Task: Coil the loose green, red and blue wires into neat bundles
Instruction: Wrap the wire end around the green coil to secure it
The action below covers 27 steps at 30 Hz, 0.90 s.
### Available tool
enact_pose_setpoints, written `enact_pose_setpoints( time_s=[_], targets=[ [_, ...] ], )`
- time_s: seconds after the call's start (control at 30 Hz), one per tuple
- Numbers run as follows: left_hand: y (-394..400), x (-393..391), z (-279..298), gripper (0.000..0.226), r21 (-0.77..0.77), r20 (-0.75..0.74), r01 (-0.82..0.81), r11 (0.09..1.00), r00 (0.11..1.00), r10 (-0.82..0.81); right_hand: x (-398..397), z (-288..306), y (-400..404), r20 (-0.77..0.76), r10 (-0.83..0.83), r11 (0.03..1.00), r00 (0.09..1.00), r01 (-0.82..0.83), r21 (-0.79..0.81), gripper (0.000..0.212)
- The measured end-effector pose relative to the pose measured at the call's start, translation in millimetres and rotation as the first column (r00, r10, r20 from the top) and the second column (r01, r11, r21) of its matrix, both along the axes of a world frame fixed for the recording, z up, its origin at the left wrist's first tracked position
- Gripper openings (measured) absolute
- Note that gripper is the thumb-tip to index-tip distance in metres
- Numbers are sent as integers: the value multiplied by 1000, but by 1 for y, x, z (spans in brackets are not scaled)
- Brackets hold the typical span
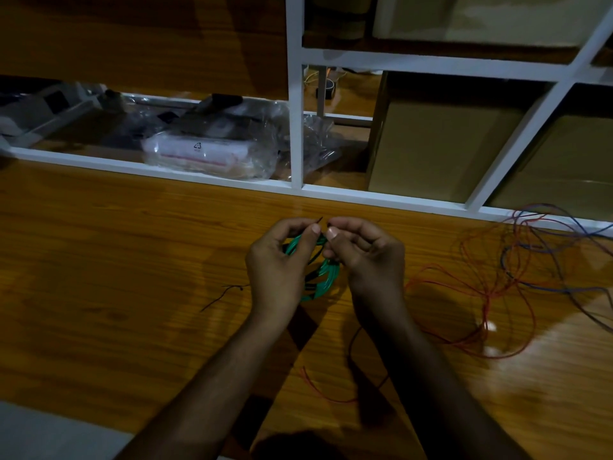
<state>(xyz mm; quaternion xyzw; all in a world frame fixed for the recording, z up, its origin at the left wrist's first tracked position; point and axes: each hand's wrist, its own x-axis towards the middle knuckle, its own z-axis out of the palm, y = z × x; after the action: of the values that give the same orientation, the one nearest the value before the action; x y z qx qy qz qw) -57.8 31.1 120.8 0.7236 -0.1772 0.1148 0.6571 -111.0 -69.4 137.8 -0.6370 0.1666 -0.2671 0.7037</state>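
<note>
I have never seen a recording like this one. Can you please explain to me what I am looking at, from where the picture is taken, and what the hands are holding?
There is no machine here. A person wears a camera on the head, so this single picture looks forward and down at their own two arms. The left hand and the right hand together hold a coiled bundle of green wire above a wooden table. Their fingertips pinch a thin dark tie at the top of the coil. To the right, red wire and blue wire lie loose and tangled on the table. Another thin dark tie lies to the left. Behind are white shelves with cardboard boxes and plastic bags.
</note>
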Motion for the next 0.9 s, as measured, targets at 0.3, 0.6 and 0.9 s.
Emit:
enact_pose_setpoints(
  time_s=[0.3, 0.6, 0.9],
  targets=[
    [4, -5, 8, 13, -22, 113, 18, 1000, 993, -15, -4, 8, 3, 32, 32, 997, 999, -35, 72, 12],
    [7, -13, 18, 14, 35, 235, -64, 997, 970, 54, -7, 13, 3, 55, 55, 993, 997, -61, 105, 12],
    [9, -16, 21, 14, 104, 300, -133, 986, 949, 97, -8, 14, 2, 74, 49, 996, 996, -54, 67, 12]
  ],
)
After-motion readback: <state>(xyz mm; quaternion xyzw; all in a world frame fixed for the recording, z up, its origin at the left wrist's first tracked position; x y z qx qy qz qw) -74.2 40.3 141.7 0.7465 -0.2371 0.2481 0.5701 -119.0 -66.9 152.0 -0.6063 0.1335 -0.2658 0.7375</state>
